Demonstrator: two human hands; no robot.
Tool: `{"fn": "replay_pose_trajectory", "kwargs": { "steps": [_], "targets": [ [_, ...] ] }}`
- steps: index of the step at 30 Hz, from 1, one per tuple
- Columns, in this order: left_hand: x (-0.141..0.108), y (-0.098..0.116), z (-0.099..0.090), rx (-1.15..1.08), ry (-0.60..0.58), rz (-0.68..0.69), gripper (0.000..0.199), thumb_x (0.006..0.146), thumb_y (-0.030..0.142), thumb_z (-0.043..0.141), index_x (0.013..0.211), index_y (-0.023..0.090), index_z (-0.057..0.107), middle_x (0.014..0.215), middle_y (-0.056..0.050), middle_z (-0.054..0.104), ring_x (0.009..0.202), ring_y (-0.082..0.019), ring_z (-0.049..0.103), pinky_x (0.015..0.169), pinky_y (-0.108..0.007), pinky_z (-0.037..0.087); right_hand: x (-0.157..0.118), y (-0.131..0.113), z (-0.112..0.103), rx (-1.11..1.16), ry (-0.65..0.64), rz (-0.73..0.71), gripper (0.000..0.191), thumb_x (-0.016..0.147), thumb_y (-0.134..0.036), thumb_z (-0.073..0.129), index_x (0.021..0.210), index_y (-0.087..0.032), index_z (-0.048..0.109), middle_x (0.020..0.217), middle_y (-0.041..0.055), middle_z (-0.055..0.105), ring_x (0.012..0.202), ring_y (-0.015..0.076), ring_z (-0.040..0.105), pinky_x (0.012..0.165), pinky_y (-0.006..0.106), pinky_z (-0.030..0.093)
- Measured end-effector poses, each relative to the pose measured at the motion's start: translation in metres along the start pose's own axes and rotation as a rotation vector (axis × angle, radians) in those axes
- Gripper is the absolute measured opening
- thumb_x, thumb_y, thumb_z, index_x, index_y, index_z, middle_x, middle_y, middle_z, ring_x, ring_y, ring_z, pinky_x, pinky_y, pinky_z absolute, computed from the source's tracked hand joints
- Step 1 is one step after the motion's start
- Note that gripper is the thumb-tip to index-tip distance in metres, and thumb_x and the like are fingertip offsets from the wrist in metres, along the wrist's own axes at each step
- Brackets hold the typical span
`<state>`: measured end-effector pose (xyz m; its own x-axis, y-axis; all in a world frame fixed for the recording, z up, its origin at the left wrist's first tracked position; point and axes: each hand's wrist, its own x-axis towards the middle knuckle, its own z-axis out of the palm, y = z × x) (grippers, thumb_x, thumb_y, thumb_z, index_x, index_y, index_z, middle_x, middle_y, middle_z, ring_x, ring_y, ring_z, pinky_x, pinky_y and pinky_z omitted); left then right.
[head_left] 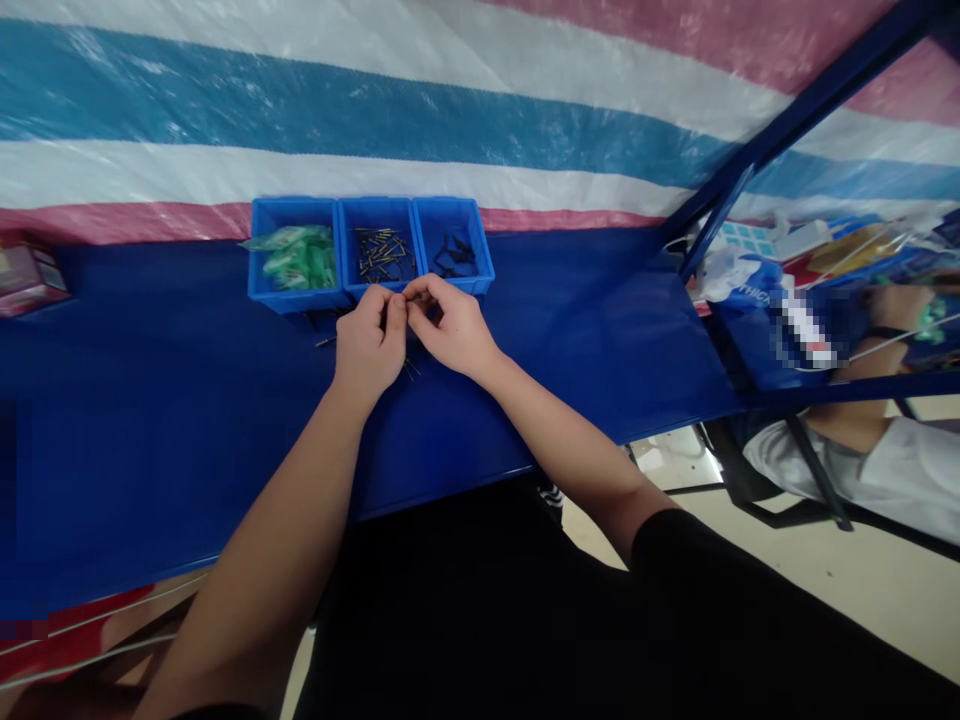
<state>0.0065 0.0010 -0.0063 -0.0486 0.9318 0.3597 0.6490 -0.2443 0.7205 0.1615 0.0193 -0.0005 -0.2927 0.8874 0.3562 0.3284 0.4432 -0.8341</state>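
My left hand (pixel 371 338) and my right hand (pixel 452 325) meet at the fingertips just in front of the middle blue bin (pixel 345 245). The fingers of both are pinched round something small that I cannot make out. Thin dark pieces (pixel 410 369) show below the fingertips. Another thin piece (pixel 325 342) lies on the table left of my left hand. Several brass-coloured and dark screw-like parts (pixel 382 256) lie in the middle bin. The left bin holds green plastic packets (pixel 300 262); the right bin holds small black parts (pixel 456 254).
The blue table (pixel 187 420) has a pink box (pixel 30 277) at its far left. A striped sheet (pixel 375 105) hangs behind. At the right, past a blue metal frame (pixel 720 215), another person's arm (pixel 862 395) is beside a cluttered table.
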Motion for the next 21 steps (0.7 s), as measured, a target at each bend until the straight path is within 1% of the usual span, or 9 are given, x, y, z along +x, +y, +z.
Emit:
{"fn": "replay_pose_trajectory", "kwargs": {
  "steps": [5,9,13,21],
  "targets": [
    [0.0003,0.0015,-0.0003,0.003,0.010,0.004,0.026,0.104,0.041,0.049,0.089,0.023,0.060,0.072,-0.002,0.065,0.065,-0.016,0.060,0.067,-0.029,0.046,-0.0004,-0.0020,-0.0009,0.005,-0.003,-0.007,0.012,0.101,-0.024,0.055,0.108,-0.018,0.062,0.098,0.0030,0.069,0.084,0.0124,0.061,0.083,0.028,0.054],
    [0.0002,0.0014,-0.0002,0.006,0.009,0.000,0.026,0.104,0.041,0.049,0.090,0.022,0.061,0.071,-0.002,0.065,0.065,-0.016,0.059,0.067,-0.029,0.046,-0.0006,-0.0029,-0.0016,-0.014,-0.009,0.008,0.013,0.101,-0.024,0.055,0.109,-0.018,0.062,0.098,0.0030,0.069,0.085,0.0127,0.061,0.084,0.028,0.054],
    [-0.0001,0.0000,0.0001,0.010,0.007,-0.006,0.027,0.104,0.042,0.049,0.091,0.022,0.062,0.072,-0.002,0.065,0.066,-0.016,0.060,0.068,-0.028,0.046,-0.0006,-0.0032,-0.0024,-0.003,-0.015,-0.006,0.013,0.100,-0.023,0.054,0.109,-0.018,0.063,0.098,0.0030,0.069,0.085,0.0129,0.061,0.085,0.029,0.053],
    [0.0002,-0.0014,0.0004,-0.012,-0.006,-0.009,0.025,0.105,0.041,0.051,0.091,0.022,0.060,0.071,-0.001,0.061,0.066,-0.016,0.060,0.069,-0.030,0.045,-0.0003,-0.0058,-0.0039,-0.010,-0.034,0.009,0.012,0.101,-0.022,0.054,0.109,-0.018,0.062,0.101,0.0032,0.070,0.088,0.0130,0.062,0.087,0.029,0.053]
  ]
}}
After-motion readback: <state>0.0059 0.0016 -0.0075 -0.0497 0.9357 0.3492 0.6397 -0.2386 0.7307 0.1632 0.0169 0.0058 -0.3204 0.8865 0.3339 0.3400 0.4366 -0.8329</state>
